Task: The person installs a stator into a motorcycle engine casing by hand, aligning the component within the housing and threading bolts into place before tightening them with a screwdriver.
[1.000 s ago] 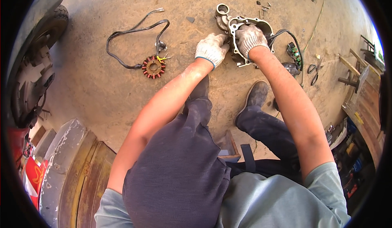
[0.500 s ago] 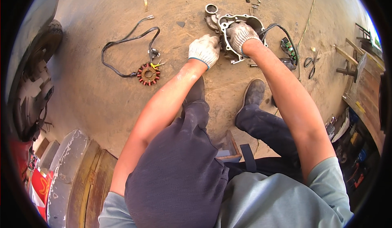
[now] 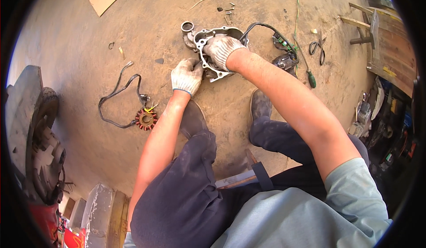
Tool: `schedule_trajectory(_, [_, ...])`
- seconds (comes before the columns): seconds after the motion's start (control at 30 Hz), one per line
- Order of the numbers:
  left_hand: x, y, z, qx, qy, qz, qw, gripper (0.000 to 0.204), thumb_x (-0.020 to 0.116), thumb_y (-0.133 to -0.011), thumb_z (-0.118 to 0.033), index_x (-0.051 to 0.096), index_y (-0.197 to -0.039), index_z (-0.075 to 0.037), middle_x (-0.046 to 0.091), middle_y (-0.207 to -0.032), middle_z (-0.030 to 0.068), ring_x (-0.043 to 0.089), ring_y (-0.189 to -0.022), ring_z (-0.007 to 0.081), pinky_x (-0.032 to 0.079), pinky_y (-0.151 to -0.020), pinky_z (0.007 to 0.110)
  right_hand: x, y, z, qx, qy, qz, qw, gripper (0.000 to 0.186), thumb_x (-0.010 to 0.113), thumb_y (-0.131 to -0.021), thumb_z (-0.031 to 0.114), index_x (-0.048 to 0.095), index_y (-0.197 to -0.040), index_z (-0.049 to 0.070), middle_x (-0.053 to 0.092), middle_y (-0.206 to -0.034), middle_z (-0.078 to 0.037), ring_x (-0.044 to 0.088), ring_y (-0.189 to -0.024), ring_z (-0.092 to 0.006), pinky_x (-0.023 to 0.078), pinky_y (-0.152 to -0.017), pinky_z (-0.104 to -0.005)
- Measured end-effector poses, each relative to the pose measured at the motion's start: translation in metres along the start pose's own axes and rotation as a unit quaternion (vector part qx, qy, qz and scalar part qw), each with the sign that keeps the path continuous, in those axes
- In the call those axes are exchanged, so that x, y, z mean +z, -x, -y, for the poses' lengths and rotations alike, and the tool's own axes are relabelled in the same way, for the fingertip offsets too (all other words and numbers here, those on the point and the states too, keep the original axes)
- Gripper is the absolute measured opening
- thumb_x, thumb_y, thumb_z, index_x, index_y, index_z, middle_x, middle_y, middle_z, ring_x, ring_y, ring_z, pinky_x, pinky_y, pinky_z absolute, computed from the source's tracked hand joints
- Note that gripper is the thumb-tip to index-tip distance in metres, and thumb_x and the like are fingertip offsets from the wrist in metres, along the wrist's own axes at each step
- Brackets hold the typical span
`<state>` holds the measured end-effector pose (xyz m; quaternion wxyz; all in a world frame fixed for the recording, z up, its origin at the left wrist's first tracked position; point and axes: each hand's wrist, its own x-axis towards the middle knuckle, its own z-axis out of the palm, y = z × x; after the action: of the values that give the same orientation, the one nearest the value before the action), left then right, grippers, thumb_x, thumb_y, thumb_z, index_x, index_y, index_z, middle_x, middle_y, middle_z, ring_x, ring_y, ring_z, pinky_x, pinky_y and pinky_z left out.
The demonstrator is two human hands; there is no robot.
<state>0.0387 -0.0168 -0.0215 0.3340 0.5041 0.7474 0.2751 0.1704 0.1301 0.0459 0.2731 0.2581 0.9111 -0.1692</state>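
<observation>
The right hand, in an off-white knitted glove, reached into the open-topped grey metal engine casing; its fingers were hidden, so their grip could not be told. The left hand, gloved alike, was curled at the casing's near left edge, its hold unclear. The casing lay on the dusty brown concrete floor ahead of the boots. It looked heavy and rigid, perhaps slick if oily, its thin flat rim likely easy to nick. Opposite outer walls seemed the best hold, clear of the black rubbery cable at its right side.
</observation>
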Motion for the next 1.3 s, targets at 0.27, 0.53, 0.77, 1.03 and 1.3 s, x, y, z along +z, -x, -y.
schedule_trajectory(0.27, [0.001, -0.001, -0.002, -0.036, 0.005, -0.010, 0.999, 0.019, 0.071, -0.096, -0.020, 0.078, -0.105, -0.006, 0.077, -0.101, 0.0187, 0.073, -0.098, 0.0386, 0.058, -0.090, 0.046, -0.016, 0.012, -0.005, 0.064, -0.035, -0.001, 0.997, 0.023, 0.065, -0.096, 0.015, 0.082, -0.106, 0.004, 0.080, -0.112, -0.021, 0.078, -0.106, -0.0350, 0.063, -0.090, -0.0471])
schedule_trajectory(0.53, [-0.005, 0.000, 0.004, 0.015, -0.058, 0.026, 0.998, 0.028, 0.070, -0.095, -0.017, 0.074, -0.120, -0.008, 0.073, -0.110, 0.0195, 0.070, -0.106, 0.0406, 0.056, -0.094, 0.050, -0.017, 0.008, -0.005, 0.028, -0.103, 0.023, 0.994, 0.030, 0.064, -0.097, 0.015, 0.081, -0.119, 0.005, 0.078, -0.123, -0.019, 0.077, -0.112, -0.0343, 0.061, -0.096, -0.0449])
schedule_trajectory(0.77, [-0.002, -0.002, 0.010, 0.057, -0.064, 0.024, 0.996, 0.037, 0.068, -0.084, -0.008, 0.072, -0.121, -0.009, 0.072, -0.108, 0.0172, 0.070, -0.104, 0.0408, 0.056, -0.092, 0.050, -0.009, 0.005, 0.000, 0.029, -0.085, -0.016, 0.996, 0.028, 0.064, -0.096, 0.016, 0.081, -0.112, 0.002, 0.080, -0.112, -0.022, 0.078, -0.106, -0.0362, 0.062, -0.091, -0.0471])
schedule_trajectory(1.03, [-0.007, -0.009, 0.011, 0.036, -0.064, 0.049, 0.996, 0.035, 0.068, -0.086, -0.007, 0.076, -0.120, -0.009, 0.074, -0.109, 0.0171, 0.072, -0.103, 0.0383, 0.058, -0.091, 0.047, -0.014, 0.008, 0.001, 0.081, -0.135, -0.002, 0.988, 0.028, 0.067, -0.093, 0.018, 0.082, -0.112, 0.005, 0.079, -0.116, -0.022, 0.077, -0.110, -0.0357, 0.061, -0.094, -0.0465])
schedule_trajectory(1.3, [-0.006, -0.016, 0.014, 0.078, -0.075, 0.048, 0.993, 0.036, 0.069, -0.083, -0.005, 0.075, -0.118, -0.007, 0.073, -0.108, 0.0184, 0.071, -0.102, 0.0412, 0.057, -0.091, 0.048, -0.013, -0.004, -0.015, 0.057, -0.171, 0.034, 0.983, 0.032, 0.068, -0.092, 0.019, 0.081, -0.119, 0.008, 0.078, -0.123, -0.021, 0.076, -0.112, -0.0357, 0.060, -0.096, -0.0461])
